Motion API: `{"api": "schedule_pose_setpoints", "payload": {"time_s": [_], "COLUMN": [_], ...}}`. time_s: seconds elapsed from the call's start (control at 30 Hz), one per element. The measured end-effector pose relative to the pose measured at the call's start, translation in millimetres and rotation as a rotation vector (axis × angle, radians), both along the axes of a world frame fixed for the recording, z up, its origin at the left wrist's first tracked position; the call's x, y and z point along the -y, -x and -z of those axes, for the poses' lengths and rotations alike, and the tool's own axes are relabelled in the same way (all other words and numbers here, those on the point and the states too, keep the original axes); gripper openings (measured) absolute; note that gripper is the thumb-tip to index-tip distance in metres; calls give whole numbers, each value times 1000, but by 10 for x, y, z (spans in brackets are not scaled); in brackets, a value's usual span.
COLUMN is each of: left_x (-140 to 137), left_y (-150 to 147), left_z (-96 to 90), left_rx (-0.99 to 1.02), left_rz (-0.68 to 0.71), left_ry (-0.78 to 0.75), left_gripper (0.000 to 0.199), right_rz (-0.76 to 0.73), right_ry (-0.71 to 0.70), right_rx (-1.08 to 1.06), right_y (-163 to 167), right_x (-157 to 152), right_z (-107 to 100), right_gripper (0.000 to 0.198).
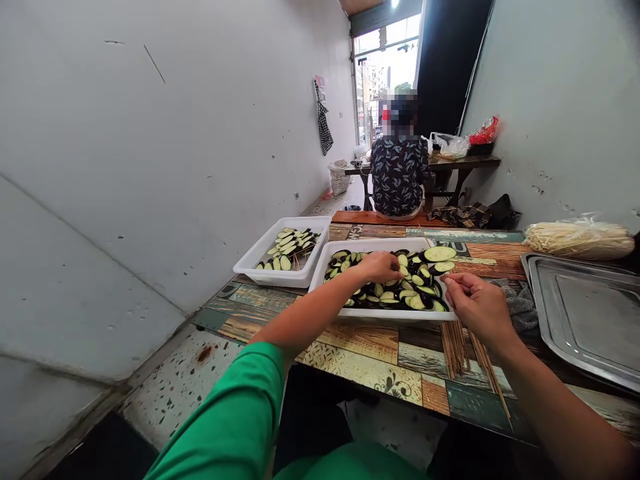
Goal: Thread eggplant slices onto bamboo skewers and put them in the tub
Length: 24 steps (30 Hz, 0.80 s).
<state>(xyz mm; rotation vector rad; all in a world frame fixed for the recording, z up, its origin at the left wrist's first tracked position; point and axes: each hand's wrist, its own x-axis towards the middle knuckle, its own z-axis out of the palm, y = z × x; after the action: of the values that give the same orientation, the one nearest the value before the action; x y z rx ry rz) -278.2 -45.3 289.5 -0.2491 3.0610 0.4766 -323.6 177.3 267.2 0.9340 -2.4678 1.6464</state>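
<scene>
My right hand [475, 303] is closed in a pinch on a thin bamboo skewer, which carries eggplant slices [440, 254] above the right rim of a white tub [320, 283]. Dark-skinned, pale-fleshed eggplant slices [417, 302] fill that tub in a loose heap. Over the middle of the heap is my left hand [383, 268], its fingers curled down among the slices. Its fingertips are partly hidden, so what they pinch does not show. Below my right hand, loose bamboo skewers [454, 350] lie on the table beside the tub's near right corner.
A second white tub [250, 267] at left holds skewered eggplant slices. At right are stacked metal trays [585, 313], a grey cloth [517, 303] and a plastic bag of skewers [580, 238]. A person [400, 173] sits beyond the patterned table [360, 341], back turned, at another table.
</scene>
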Motion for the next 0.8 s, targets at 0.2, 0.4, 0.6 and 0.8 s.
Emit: {"api": "schedule_pose_setpoints", "payload": {"time_s": [0.2,0.4,0.6,0.8], "left_x": [-6,188,254,241], "left_y": [67,162,194,180], "left_z": [128,132,17,8], "left_rx": [120,-183,-226,-250], "left_rz": [133,-290,-487,-523], "left_ry": [68,-739,-1558,-1626], "left_gripper": [24,20,14,11], "right_rz": [-20,-85,-164,-173], "right_ry": [-4,-5,-66,-111], "right_rx": [-10,-21,-78,-113], "right_y": [42,40,-20,-28], "right_x": [-10,-18,-23,-39], "right_z": [62,54,-41,-48], "right_gripper": [35,33,31,31]}}
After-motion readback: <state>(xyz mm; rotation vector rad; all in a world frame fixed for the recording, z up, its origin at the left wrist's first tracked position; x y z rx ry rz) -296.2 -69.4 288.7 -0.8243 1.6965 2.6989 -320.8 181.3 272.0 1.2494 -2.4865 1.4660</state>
